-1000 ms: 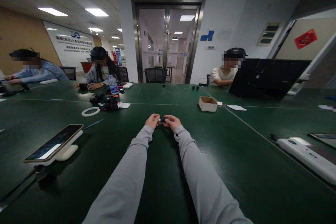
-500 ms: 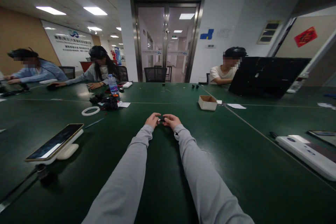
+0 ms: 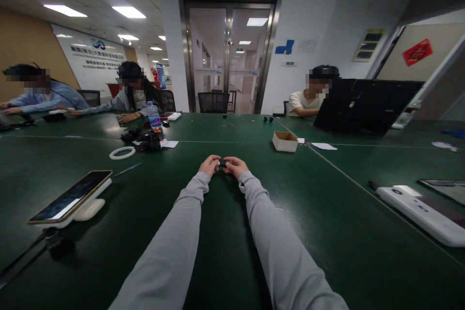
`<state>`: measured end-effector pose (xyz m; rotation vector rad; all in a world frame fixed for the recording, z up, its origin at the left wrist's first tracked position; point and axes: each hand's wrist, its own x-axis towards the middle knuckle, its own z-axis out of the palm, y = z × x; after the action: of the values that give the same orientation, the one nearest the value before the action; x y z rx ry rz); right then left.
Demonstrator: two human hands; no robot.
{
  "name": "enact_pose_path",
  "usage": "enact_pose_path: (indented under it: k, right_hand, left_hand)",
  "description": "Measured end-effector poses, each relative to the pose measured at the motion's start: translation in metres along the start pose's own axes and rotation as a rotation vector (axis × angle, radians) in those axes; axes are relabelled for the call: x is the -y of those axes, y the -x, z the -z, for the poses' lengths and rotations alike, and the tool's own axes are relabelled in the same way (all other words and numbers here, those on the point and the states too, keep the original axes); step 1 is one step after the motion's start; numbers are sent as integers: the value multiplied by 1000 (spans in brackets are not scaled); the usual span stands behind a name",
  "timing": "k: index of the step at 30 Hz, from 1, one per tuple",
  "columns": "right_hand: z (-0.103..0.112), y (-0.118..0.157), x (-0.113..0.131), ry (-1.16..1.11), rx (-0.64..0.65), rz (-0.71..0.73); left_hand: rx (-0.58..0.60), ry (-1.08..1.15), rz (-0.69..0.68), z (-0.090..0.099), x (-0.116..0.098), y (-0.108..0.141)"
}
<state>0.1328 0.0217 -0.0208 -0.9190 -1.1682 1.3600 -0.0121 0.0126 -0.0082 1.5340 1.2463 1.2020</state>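
Note:
Both hands meet over the green table (image 3: 225,213), in the middle of the view. Between them is a small black piece (image 3: 222,163) with a bright, metallic-looking bit at its left end; it is too small to name. My left hand (image 3: 208,165) pinches that left end with thumb and fingers. On the other side, my right hand (image 3: 237,167) grips the black part, its fingers curled over it. Grey sleeves cover both forearms. The fingers hide part of the piece.
Ahead to the right stands a small open cardboard box (image 3: 285,141). A white tape ring (image 3: 122,153), black gear (image 3: 145,140) and a water bottle (image 3: 153,116) are ahead left. Nearer left lies a propped phone (image 3: 72,196); at right, a long white device (image 3: 417,210). Several people sit around the table.
The view has turned slightly to the right. Both hands stay on the small black piece, which shows a little more between the fingers. At the far left, a person's hand has shifted.

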Motion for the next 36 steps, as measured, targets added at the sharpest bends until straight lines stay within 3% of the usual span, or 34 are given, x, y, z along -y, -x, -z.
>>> enact_pose_path:
  k: [24, 36]
  right_hand:
    - [-1, 1, 1, -3, 4, 5]
    - [0, -2, -3, -12, 7, 6]
  left_hand:
    - [8, -6, -1, 1, 0, 0]
    - [-44, -92, -13, 0, 4, -2]
